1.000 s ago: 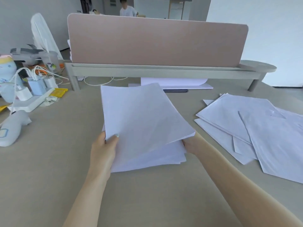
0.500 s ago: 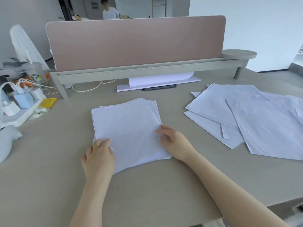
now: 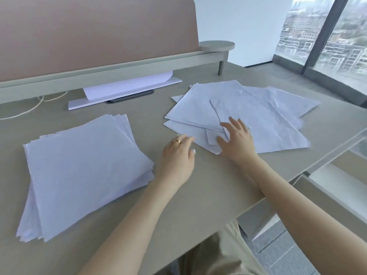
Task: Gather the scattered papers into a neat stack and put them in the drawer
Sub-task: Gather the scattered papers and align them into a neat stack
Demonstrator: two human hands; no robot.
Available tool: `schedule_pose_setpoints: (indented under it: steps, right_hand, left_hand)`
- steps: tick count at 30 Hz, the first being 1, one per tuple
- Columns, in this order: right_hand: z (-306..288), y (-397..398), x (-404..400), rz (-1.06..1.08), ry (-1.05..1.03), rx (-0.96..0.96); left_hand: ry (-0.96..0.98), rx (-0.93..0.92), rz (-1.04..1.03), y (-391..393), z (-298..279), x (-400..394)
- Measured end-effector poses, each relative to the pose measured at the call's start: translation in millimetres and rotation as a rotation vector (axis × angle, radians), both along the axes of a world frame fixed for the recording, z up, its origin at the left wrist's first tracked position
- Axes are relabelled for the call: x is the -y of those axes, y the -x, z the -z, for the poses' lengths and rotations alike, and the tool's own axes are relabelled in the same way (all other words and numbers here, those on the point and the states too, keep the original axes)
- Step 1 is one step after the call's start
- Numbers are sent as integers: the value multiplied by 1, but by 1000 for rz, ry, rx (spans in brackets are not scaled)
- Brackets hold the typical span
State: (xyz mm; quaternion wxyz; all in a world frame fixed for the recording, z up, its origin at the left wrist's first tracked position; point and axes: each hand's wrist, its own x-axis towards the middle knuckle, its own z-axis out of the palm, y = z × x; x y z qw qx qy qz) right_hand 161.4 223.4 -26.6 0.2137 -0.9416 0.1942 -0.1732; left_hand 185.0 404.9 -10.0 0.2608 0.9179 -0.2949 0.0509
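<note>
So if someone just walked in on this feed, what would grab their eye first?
Probably the two paper piles: a gathered stack at the desk's left and a loose fan of scattered sheets at its right. Next, both hands, left hand at the fan's near edge and right hand spread flat on it. An open drawer shows at far right.

free: bare desk (image 3: pixel 123 225) between stack (image 3: pixel 83 175) and loose sheets (image 3: pixel 258 116) | blocked: partition (image 3: pixel 89 36) behind

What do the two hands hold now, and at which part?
Nothing is held. The right hand rests with spread fingers on the scattered papers; the left hand touches their near edge. No grip yet.
</note>
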Motion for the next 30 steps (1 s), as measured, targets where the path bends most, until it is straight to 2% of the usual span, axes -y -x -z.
schedule_pose_setpoints:
  steps: [4, 7, 12, 16, 20, 23, 25, 28, 30]
  right_hand:
    - [-2, 34, 60, 208, 37, -101]
    - [1, 51, 85, 304, 43, -149]
    - [9, 49, 93, 268, 26, -236]
    - [9, 38, 101, 249, 28, -213]
    - [7, 17, 108, 242, 11, -143]
    - [2, 9, 110, 242, -119, -65]
    - [0, 9, 111, 196, -162, -16]
    - [1, 10, 112, 123, -171, 30]
    - [2, 11, 112, 54, -204, 68]
  left_hand:
    - [-48, -143, 120, -14, 8, 52]
    - [-84, -175, 101, -51, 17, 80]
    - [-135, -211, -144, -135, 18, 93]
    - [-108, -331, -320, -187, 10, 92]
    - [-145, -308, -330, -217, 0, 105]
    - [-93, -388, -277, -232, -6, 122]
    - [-86, -364, -249, -236, -9, 131]
    - [-141, -159, -235, -238, -12, 137]
    - [-176, -115, -235, -235, -14, 139]
